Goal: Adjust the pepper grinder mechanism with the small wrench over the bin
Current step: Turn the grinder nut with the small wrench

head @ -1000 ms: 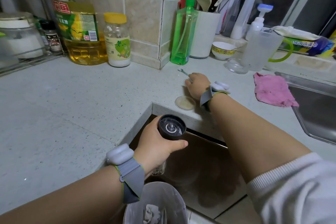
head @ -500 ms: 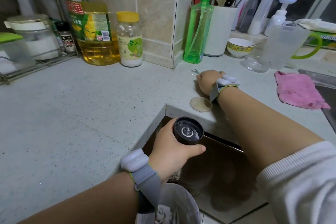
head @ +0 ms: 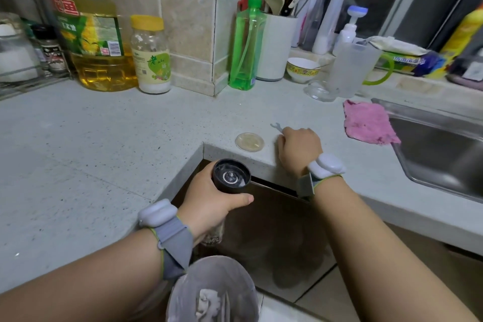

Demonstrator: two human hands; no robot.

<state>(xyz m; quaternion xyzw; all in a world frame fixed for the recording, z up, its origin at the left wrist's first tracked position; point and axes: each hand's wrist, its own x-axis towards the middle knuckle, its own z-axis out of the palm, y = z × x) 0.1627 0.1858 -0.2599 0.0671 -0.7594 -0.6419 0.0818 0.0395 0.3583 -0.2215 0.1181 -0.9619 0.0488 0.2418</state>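
Gripping grinder (head: 231, 176): left hand (head: 209, 201) | right hand (head: 299, 149) pinching wrench (head: 276, 128) | lid (head: 249, 141) beside | bin (head: 209, 293) below

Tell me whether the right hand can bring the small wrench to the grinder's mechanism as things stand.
Probably yes. The right hand already pinches the wrench on the counter, and the left hand holds the grinder with its mechanism facing up, uncovered, nothing between them.

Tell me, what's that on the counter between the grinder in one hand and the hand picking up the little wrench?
In the head view, a small round lid lies flat on the countertop, between the pepper grinder and the right hand that pinches the small wrench.
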